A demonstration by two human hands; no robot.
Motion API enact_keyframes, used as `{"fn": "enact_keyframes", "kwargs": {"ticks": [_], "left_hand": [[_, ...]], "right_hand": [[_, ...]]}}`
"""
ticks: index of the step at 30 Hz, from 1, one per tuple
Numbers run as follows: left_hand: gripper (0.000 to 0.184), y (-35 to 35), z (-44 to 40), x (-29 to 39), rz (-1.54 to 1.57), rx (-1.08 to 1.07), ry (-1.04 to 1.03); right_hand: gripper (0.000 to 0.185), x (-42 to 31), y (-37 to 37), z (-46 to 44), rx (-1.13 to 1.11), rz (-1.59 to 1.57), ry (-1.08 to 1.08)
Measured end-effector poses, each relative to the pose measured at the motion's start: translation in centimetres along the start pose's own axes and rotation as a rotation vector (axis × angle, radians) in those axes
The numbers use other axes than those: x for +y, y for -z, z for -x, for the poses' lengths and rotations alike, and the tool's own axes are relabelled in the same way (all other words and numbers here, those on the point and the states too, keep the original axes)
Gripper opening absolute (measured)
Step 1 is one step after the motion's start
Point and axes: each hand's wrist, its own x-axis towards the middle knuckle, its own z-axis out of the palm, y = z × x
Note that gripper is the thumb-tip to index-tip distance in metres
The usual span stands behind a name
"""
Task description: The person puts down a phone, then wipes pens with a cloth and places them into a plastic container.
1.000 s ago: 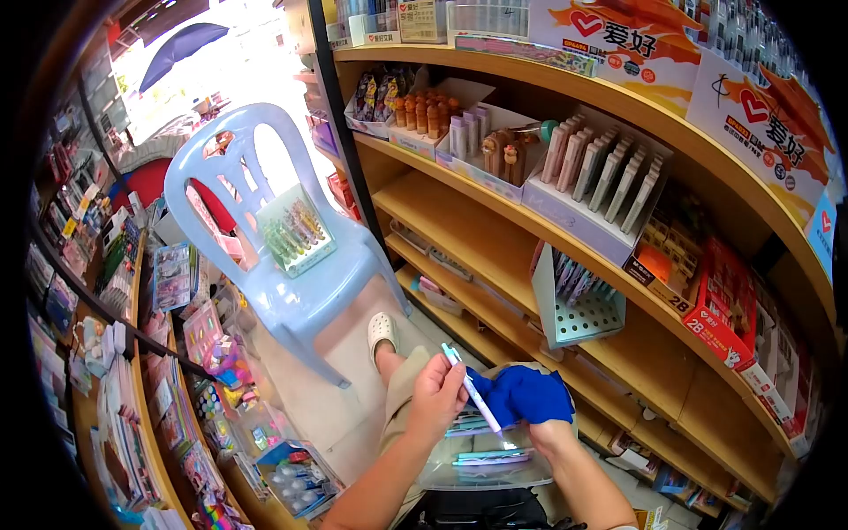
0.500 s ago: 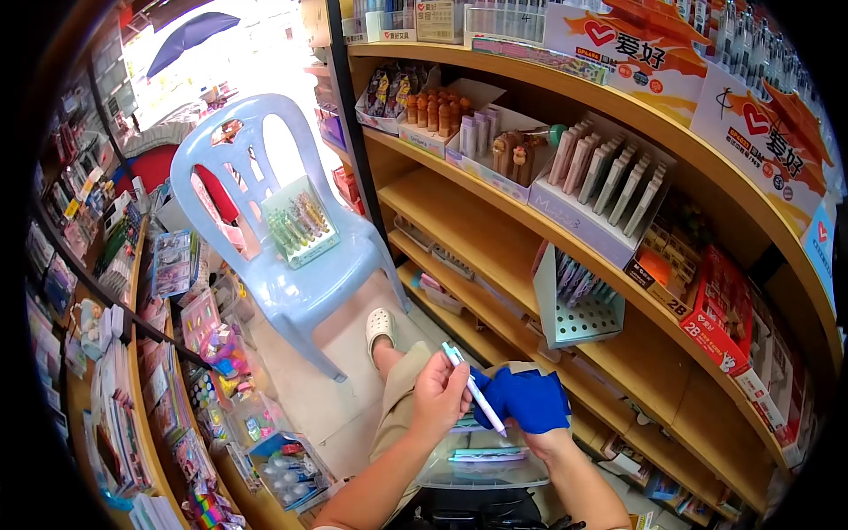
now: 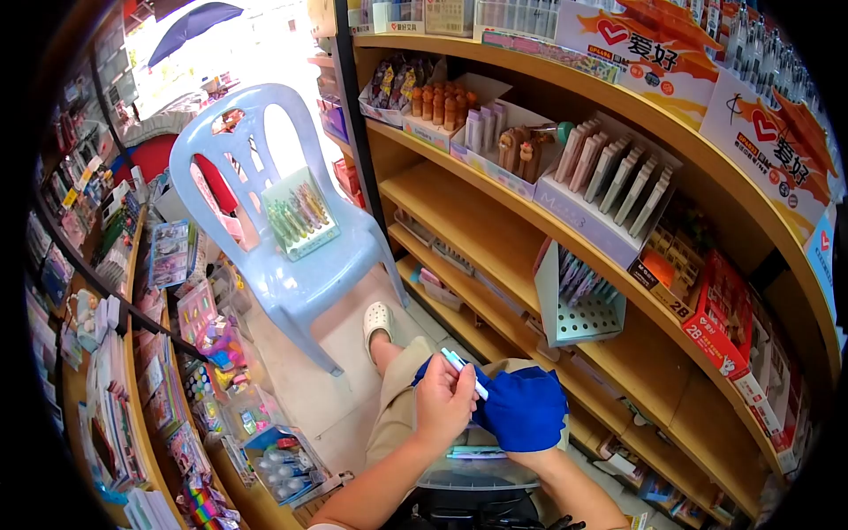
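Observation:
My left hand [image 3: 444, 405] is closed around a white and light-blue pen [image 3: 454, 360], whose upper end sticks out above the fingers. Against the pen's lower part lies a blue cloth [image 3: 526, 408], which covers my right hand [image 3: 530, 450]; its fingers are hidden under the fabric. Both hands are close together above my lap. Beneath them a clear plastic container [image 3: 477, 475] holds teal and purple pens [image 3: 477, 452], partly hidden by the hands and cloth.
A blue plastic chair [image 3: 322, 265] bears a box of pens [image 3: 300, 216]. On the right, wooden shelves [image 3: 459, 205] hold stationery boxes and a tilted perforated pen holder [image 3: 583, 320]. Crowded racks [image 3: 132, 344] line the left. A black bag [image 3: 481, 511] is at my waist.
The blue cloth has moved up and left over the pen's lower part, which was exposed before. My left hand still grips the pen. The view has shifted slightly.

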Motion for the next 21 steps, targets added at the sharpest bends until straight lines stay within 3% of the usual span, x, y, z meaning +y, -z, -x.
{"fn": "enact_keyframes", "kwargs": {"ticks": [9,12,15,18,21], "left_hand": [[0.016,0.0,0.4,-0.4,-0.042,-0.034,-0.037],[0.016,0.1,0.5,0.0,-0.021,-0.068,-0.021],[0.016,0.3,0.6,-0.1,-0.006,-0.091,-0.006],[0.016,0.4,0.4,-0.1,0.034,-0.099,0.006],[0.015,0.4,0.4,0.2,0.060,-0.088,0.012]], "right_hand": [[0.016,1.8,-1.8,1.0,0.041,-0.052,-0.001],[0.013,1.8,-1.8,1.5,0.026,-0.331,-0.135],[0.017,0.4,-1.5,1.8,0.050,-1.077,-0.773],[0.018,2.0,-3.1,2.9,-0.048,-1.470,-0.878],[0.014,1.5,-2.1,3.0,-0.089,-1.637,-0.842]]}}
